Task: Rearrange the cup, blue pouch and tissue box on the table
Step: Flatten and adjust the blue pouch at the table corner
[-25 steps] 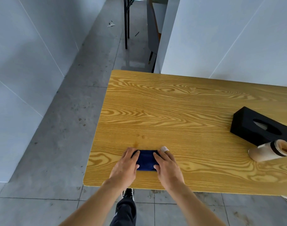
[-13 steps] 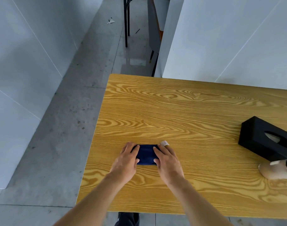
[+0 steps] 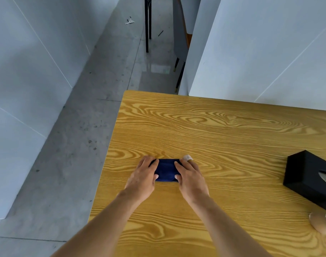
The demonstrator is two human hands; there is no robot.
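Observation:
A small dark blue pouch (image 3: 165, 170) lies flat on the wooden table (image 3: 223, 130), near its left edge. My left hand (image 3: 142, 178) grips the pouch's left end and my right hand (image 3: 190, 177) grips its right end; a white bandage wraps one right fingertip. A black tissue box (image 3: 310, 179) sits at the right edge of the view, partly cut off. Just in front of it lies a beige cup (image 3: 323, 224) on its side, mostly out of frame.
The table's left edge drops to a grey tiled floor (image 3: 65, 164). White wall panels (image 3: 269, 52) stand behind the table, and black chair legs (image 3: 147, 25) show at the far end of the aisle.
Both hands have slid the pouch farther onto the table, away from the near edge. The view has shifted left, so the tissue box and cup sit nearer the right border.

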